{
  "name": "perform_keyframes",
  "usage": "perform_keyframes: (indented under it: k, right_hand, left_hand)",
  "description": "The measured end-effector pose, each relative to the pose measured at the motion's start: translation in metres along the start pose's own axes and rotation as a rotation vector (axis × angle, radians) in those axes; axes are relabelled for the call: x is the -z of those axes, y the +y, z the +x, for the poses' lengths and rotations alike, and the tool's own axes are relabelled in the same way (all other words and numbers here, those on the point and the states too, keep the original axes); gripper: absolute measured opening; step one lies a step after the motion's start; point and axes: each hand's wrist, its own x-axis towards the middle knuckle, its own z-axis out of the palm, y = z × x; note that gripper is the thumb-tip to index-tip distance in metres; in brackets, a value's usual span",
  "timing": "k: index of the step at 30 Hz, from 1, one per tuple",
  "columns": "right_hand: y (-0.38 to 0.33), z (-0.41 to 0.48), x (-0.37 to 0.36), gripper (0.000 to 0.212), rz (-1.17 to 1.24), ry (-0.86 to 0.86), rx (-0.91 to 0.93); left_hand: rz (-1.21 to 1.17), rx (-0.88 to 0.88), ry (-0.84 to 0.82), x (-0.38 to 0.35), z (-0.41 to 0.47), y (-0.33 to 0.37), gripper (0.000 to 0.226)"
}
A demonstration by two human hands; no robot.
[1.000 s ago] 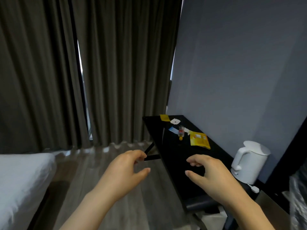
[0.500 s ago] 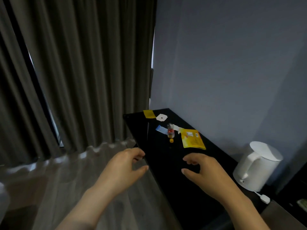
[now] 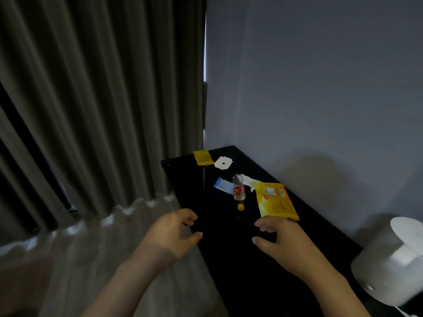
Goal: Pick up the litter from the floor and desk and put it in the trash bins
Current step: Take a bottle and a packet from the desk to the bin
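Left hand (image 3: 170,234) and right hand (image 3: 282,240): half-open, fingers curled, empty, above near table (image 3: 229,271) edge. Litter on table: yellow packet (image 3: 275,201), small bottle (image 3: 238,189) lying with loose cap (image 3: 240,207). Risk: bottle rolling or leaking if nudged; cap overlooked.
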Motion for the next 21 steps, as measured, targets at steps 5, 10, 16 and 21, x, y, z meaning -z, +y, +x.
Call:
perform_keyframes:
  k: [5, 10, 16, 21]
  right_hand:
    - [0.004, 0.055, -0.014, 0.036, 0.005, 0.03, -0.052]
    - [-0.007, 0.114, -0.037, 0.034, 0.045, 0.081, -0.138]
    - [-0.022, 0.168, -0.064, 0.028, 0.082, 0.106, -0.259]
    - [-0.023, 0.194, -0.08, 0.032, 0.069, 0.126, -0.343]
  left_hand:
    - [-0.056, -0.034, -0.052, -0.001, 0.069, -0.037, 0.031]
    - [-0.111, -0.094, -0.103, 0.013, 0.139, -0.083, 0.029]
    - [-0.116, -0.155, -0.202, 0.027, 0.214, -0.14, 0.032]
    - [-0.178, -0.177, -0.274, 0.013, 0.258, -0.168, 0.031]
